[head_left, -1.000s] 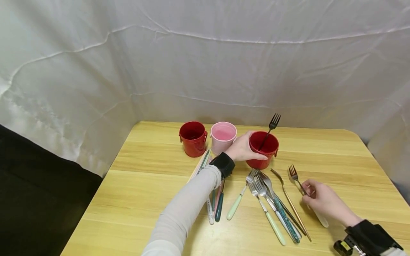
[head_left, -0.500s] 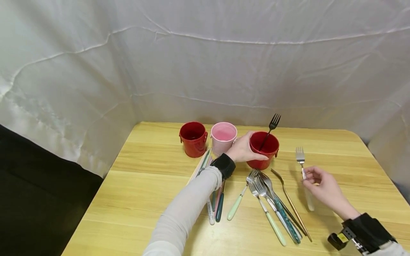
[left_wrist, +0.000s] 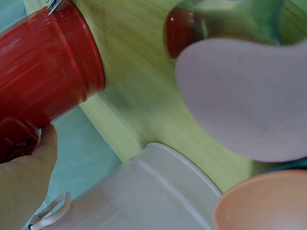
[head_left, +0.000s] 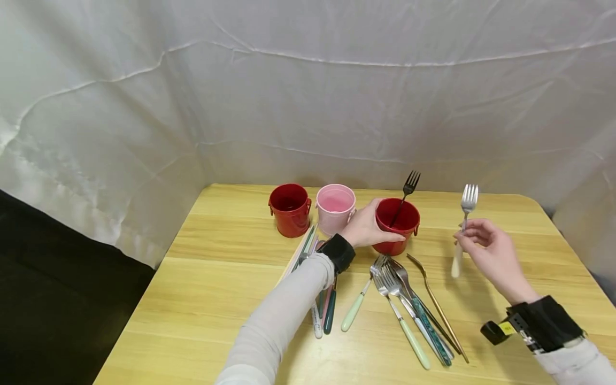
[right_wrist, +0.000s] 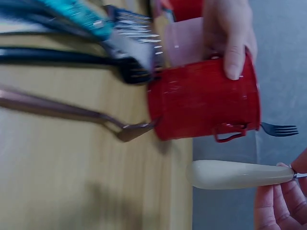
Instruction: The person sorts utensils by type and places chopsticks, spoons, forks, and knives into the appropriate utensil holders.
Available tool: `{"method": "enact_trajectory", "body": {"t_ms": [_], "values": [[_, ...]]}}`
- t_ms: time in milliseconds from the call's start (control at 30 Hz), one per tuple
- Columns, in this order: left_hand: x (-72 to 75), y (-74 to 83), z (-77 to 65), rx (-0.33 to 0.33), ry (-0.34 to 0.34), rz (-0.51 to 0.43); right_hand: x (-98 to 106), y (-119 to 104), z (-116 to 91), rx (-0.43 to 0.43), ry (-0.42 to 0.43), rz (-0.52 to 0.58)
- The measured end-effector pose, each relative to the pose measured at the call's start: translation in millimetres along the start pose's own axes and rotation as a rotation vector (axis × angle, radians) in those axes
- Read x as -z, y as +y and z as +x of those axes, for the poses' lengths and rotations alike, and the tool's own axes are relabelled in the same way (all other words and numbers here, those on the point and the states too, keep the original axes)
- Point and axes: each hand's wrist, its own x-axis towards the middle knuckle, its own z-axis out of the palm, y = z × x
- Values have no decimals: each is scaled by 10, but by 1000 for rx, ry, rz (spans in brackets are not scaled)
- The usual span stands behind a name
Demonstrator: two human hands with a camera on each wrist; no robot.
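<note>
My left hand (head_left: 364, 225) holds the right-hand small red bucket (head_left: 391, 247), thumb along its front and the other fingers at its left side. A black fork (head_left: 410, 183) stands in that bucket, tines up and leaning right. Right of the bucket, my right hand (head_left: 495, 256) pinches a fork (head_left: 469, 198) near where its silver neck meets the pale handle. The tines point up and the handle end hangs above the table. In the right wrist view, the cream handle (right_wrist: 235, 174) shows below the red bucket, while the tines are out of frame.
A pink bucket (head_left: 332, 220) and another red bucket (head_left: 291, 220) stand to the left. Several forks and other cutlery (head_left: 417, 307) lie in front, beside a gold-coloured utensil (head_left: 440, 310). Slim, partly hidden sticks (head_left: 329, 310) lie under my left arm. A pale curtain (head_left: 385, 107) hangs behind the table.
My right hand has lifted the pale-handled fork off the table, moving it up and away from me while turning its tines upward. The left hand and its bucket stay nearly still.
</note>
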Motion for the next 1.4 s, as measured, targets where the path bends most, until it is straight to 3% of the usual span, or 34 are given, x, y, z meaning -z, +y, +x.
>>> {"method": "enact_trajectory", "body": {"t_ms": [100, 300, 400, 667, 867, 1067, 1300, 1400], "values": [[13, -3, -21, 6, 4, 15, -1, -98, 65, -41, 7, 102], [21, -6, -32, 2, 12, 18, -3, -182, 221, -77, 42, 489], [21, -11, -35, 4, 14, 22, 3, -241, 305, -75, 62, 630], [25, 2, -29, -9, 14, 42, -30, -419, 511, -30, 81, 830], [16, -3, -27, -21, 11, 32, -135, -514, 649, -13, 86, 844], [16, 5, -25, -11, -3, 2, -274, -514, 745, -36, 72, 769], [24, -8, -19, -21, -7, -14, -429, -457, 818, -77, 50, 566], [26, -7, -17, -28, -5, -1, -465, -418, 826, -86, 31, 406]]}}
